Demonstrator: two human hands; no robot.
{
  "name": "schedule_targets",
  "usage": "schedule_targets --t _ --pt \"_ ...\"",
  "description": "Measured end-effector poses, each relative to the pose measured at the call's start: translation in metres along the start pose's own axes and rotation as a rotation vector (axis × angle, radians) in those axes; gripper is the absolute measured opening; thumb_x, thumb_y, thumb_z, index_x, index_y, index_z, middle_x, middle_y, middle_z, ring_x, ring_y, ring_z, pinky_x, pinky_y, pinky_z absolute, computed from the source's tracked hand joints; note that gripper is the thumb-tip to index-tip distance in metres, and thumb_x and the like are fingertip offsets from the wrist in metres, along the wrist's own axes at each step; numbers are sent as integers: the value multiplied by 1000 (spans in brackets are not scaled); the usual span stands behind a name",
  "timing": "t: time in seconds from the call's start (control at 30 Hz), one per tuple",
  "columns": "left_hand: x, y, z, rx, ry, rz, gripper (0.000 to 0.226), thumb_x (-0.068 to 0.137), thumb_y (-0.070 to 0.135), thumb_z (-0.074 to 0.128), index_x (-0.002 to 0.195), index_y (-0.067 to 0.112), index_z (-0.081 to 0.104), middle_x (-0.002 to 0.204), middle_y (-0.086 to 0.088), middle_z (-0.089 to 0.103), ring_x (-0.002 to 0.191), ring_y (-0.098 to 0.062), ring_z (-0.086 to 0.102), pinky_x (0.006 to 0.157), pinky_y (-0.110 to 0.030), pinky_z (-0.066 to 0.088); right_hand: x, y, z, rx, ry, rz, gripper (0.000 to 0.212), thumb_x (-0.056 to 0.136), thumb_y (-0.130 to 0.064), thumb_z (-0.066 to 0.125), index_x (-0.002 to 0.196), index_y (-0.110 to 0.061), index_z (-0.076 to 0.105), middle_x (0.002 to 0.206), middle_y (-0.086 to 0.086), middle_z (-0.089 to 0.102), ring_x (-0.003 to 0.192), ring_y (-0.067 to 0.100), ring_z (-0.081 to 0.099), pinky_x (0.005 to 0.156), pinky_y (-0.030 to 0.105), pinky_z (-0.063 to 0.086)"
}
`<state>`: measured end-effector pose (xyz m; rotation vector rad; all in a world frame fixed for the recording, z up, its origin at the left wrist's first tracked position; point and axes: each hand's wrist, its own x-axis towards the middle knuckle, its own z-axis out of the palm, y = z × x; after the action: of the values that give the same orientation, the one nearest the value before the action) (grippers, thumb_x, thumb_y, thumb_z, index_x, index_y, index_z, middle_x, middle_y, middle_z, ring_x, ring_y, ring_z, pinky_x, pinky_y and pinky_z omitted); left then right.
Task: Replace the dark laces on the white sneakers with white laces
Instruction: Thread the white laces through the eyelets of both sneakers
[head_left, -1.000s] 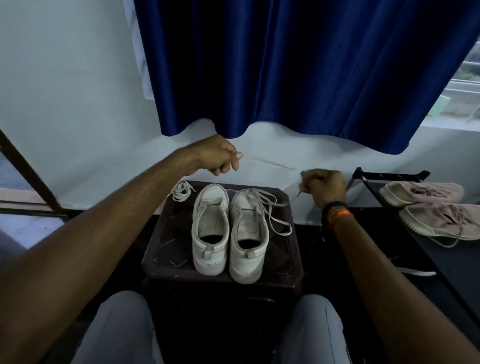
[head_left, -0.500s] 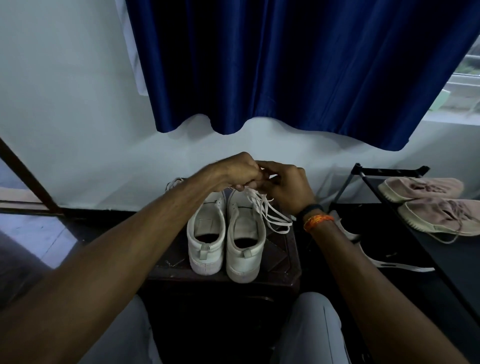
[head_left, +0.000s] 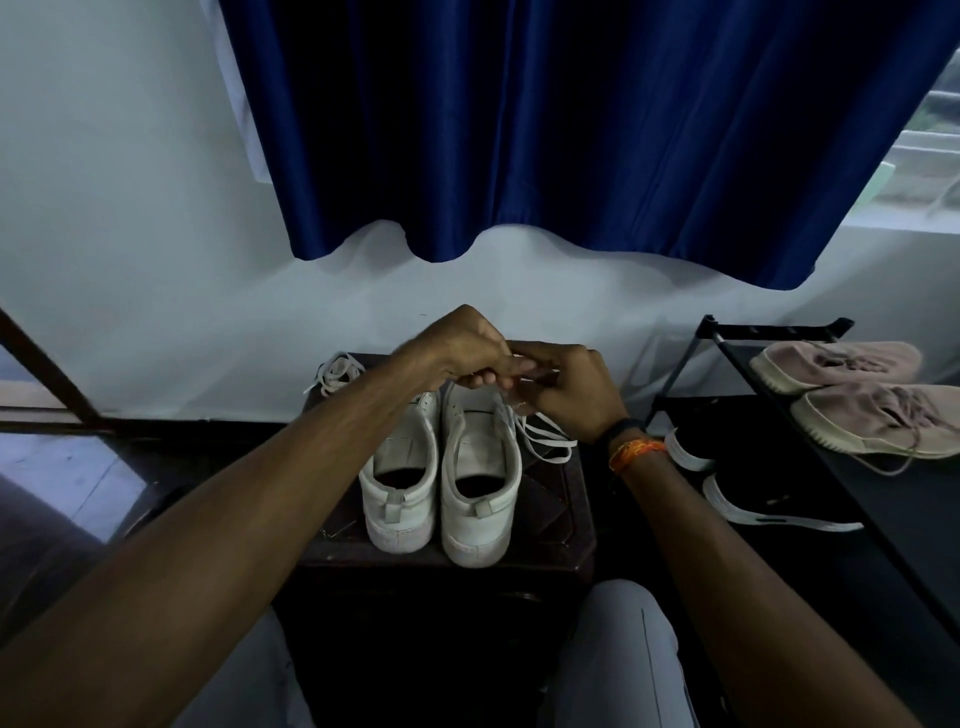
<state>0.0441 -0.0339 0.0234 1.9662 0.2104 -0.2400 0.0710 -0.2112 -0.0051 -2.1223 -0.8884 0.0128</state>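
up close, both hands meeting over the toe end of the right sneaker (head_left: 480, 483). left hand (head_left: 462, 348) curled, fingertips pinching a bit of white lace (head_left: 545, 439); right hand (head_left: 569, 392) curled too, pinching the same lace just beside the left fingers. loose loops of that lace spilling off the right sneaker's outer side, onto the dark stool (head_left: 566, 525). left sneaker (head_left: 400, 483) standing touching the right one, heels toward the camera, eyelets bare where visible. second white lace (head_left: 335, 371) bunched on the stool's far left corner, apart from the shoes. blue curtain (head_left: 571, 130) hanging over the wall behind. black rack (head_left: 883, 493) off to the right, carrying a pair of beige sneakers (head_left: 862, 395). orange band (head_left: 636, 452) on the right wrist.
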Motion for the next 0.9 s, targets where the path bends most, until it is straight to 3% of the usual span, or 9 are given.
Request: schedule_targets --t 0.13,0.23,0.3,0.37,0.47,0.57,0.67,0.77,0.9 --pt "1 -1 -4 23 -7 50 39 77 37 85 83 0 75 76 -11 76 55 -7 56 53 -16 45 0 11 5 110 75 43 17 88 -12 76 103 -18 79 80 -10 76 73 3 73 69 18 57" --pt "5 -9 -7 86 22 40 51 87 56 70 94 5 76 83 -5 78 70 -10 65 69 -24 53 -2 23 6 156 135 132 11 93 -15 70 98 -12 80 75 -2 76 66 9 74 67 22 59" --pt "11 -17 -6 227 45 47 38 96 49 61 99 14 75 87 -1 77 83 -14 69 83 -33 55 -4 29 7 194 106 181 14 96 -16 67 101 -12 79 72 3 75 64 15 74 67 30 62" --pt "12 -22 -4 469 -9 54 18 94 27 64 111 23 71 94 3 72 95 -19 67 89 -35 53 -7 31 10 197 52 205 17 99 -15 63 107 -16 78 68 7 73 60 20 72 64 34 63" --pt "13 -26 1 709 -108 94 44 85 4 60 121 27 69 92 7 67 98 -19 65 89 -37 55 -12 32 14 129 15 225 17 99 -10 61 101 -21 74 62 7 71 55 25 70 58 33 61" --pt "18 -29 2 708 -32 186 22 79 4 74 93 20 79 77 17 65 85 -11 66 79 -27 54 -15 36 17 91 6 273 13 97 -9 60 94 -13 72 61 5 71 52 24 69 53 34 60" --pt "24 -32 5 735 21 245 10 78 7 77 78 16 77 76 11 67 80 -9 65 71 -23 49 -16 36 18 40 32 261 15 94 -8 60 91 -13 75 63 -7 71 52 17 70 54 32 60" --pt "27 -35 10 764 77 294 13 82 2 70 82 15 71 85 9 63 86 -13 63 74 -31 51 -17 36 18 23 42 281 15 92 -10 64 90 -12 79 74 -5 75 53 12 70 56 27 60" --pt "34 -37 14 824 48 322 17 87 8 73 100 19 74 97 6 54 91 -13 54 77 -28 44 -21 39 21 -10 35 226 14 88 -7 68 87 -14 80 89 -16 70 65 16 72 67 35 62"
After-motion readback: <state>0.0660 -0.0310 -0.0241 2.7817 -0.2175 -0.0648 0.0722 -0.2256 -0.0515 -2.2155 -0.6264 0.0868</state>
